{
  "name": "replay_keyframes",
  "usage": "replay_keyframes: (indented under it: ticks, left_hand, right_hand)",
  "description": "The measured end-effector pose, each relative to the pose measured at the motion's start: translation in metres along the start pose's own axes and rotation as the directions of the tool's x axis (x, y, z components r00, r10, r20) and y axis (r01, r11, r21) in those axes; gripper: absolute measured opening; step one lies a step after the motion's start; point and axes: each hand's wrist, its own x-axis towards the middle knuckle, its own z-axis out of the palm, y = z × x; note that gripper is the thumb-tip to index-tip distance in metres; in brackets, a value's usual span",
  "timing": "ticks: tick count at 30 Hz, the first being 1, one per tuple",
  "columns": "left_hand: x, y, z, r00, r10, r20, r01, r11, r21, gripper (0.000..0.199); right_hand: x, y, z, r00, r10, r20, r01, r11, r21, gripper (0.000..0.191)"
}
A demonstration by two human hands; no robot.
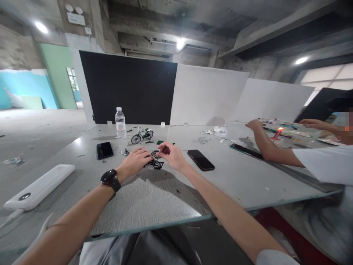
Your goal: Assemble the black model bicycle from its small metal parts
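Note:
Black model bicycle parts, with small spoked wheels, lie on the table between my hands. My left hand, with a black watch on the wrist, reaches over them from the left, its curled fingertips on the near parts. From the right comes my right hand, thumb and forefinger pinched close above a wheel; a small dark piece seems to be between them, too small to name. Just beyond stands a green model bicycle, upright on its wheels. A small green piece and a black strip lie near it.
A water bottle stands behind a phone on the left. Another phone lies right of my hands. A white power bank with a cable is at far left. A co-worker's arm rests near a lit red candle.

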Motion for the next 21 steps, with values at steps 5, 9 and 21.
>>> replay_keyframes:
  ticks: [5, 9, 21]
  left_hand:
    - [0.000, 0.002, 0.000, 1.000, -0.025, -0.005, 0.024, 1.000, -0.010, 0.034]
    - [0.000, 0.001, 0.004, 0.999, -0.045, -0.014, 0.045, 0.999, 0.002, 0.034]
    - [-0.001, 0.000, 0.005, 0.999, -0.049, 0.008, 0.049, 0.998, -0.028, 0.036]
  right_hand:
    - [-0.001, -0.004, 0.000, 0.999, -0.037, 0.003, 0.037, 0.998, -0.051, 0.023]
    - [-0.002, -0.009, -0.002, 0.996, -0.086, 0.003, 0.086, 0.991, -0.100, 0.024]
    - [-0.001, -0.009, -0.002, 0.999, -0.044, 0.009, 0.044, 0.999, 0.005, 0.024]
